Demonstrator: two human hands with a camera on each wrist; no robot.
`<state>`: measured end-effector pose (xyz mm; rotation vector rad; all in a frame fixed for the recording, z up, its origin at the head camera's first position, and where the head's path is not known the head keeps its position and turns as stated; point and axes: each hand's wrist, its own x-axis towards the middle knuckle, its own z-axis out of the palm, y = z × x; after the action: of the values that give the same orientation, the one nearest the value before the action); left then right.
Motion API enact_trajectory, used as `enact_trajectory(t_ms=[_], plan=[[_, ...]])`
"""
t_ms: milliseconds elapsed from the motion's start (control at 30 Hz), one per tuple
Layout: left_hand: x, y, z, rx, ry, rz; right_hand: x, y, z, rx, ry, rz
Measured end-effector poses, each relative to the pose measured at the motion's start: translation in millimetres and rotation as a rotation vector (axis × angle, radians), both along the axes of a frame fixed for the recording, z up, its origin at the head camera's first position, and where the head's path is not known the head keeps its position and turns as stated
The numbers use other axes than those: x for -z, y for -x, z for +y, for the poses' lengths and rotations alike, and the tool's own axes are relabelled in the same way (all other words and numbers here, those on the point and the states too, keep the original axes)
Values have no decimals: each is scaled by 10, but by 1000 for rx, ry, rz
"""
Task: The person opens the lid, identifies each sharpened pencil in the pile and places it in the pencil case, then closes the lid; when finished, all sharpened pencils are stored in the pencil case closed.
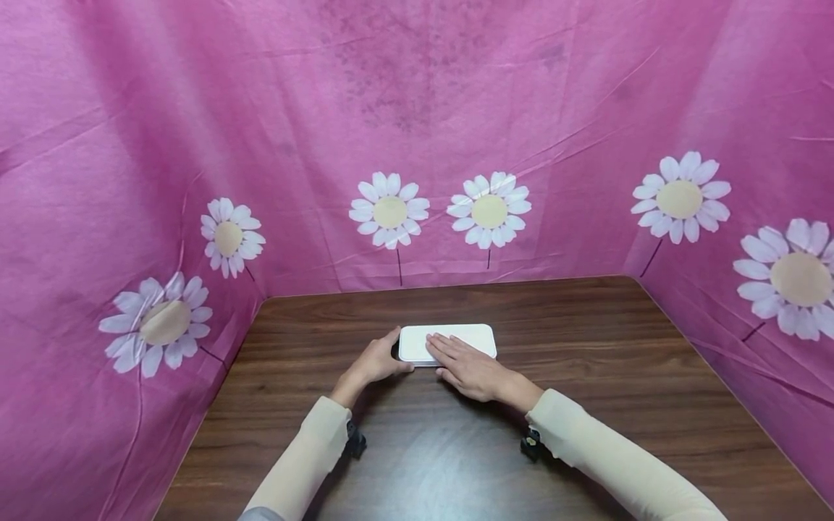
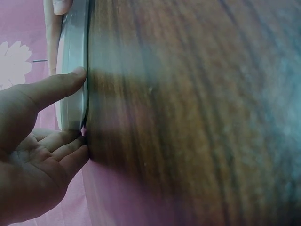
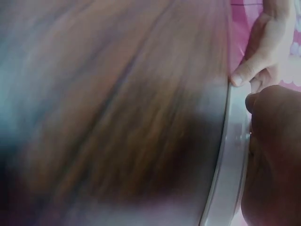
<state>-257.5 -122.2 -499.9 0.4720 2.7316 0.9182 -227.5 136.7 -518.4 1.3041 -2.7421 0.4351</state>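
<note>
A flat white rectangular box (image 1: 414,341) with rounded corners lies on the wooden table, its long side facing me. My left hand (image 1: 376,362) holds its left end, the thumb against the near side and the fingers around the end. In the left wrist view that thumb (image 2: 66,84) presses the box's side wall (image 2: 73,110). Flat across the right half of the lid rests my right hand (image 1: 470,369), fingers straight and pointing up and left. The right wrist view shows the box's long side (image 3: 233,155) beside the dark underside of my right hand (image 3: 275,150).
Dark brown wood grain covers the table (image 1: 573,333), which has rounded far corners. Pink cloth (image 1: 313,145) printed with white daisies hangs behind the table and at both sides. Small black devices, such as the one at the right cuff (image 1: 531,443), sit at both wrists.
</note>
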Motion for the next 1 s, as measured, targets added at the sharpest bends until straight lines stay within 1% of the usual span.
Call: enact_trajectory(t_ms=[267, 467, 600, 667, 767, 833, 900, 1000], plan=[[9, 15, -1, 10, -1, 10, 15, -12, -2, 17, -31, 36], [10, 12, 13, 14, -11, 6, 35, -22, 11, 14, -13, 49], [-20, 30, 28, 9, 0, -3, -3, 4, 27, -2, 14, 34], [-36, 38, 32, 7, 3, -11, -43, 18, 49, -7, 43, 7], [-62, 34, 21, 12, 2, -23, -112, 22, 105, 4, 83, -10], [-87, 24, -1, 19, -3, -31, -161, 18, 171, 28, 103, 11], [-116, 18, -35, 26, -17, -29, -213, 16, 259, 64, 115, 56], [-161, 21, -104, 21, -50, -4, -298, 27, 430, 129, 138, 123]])
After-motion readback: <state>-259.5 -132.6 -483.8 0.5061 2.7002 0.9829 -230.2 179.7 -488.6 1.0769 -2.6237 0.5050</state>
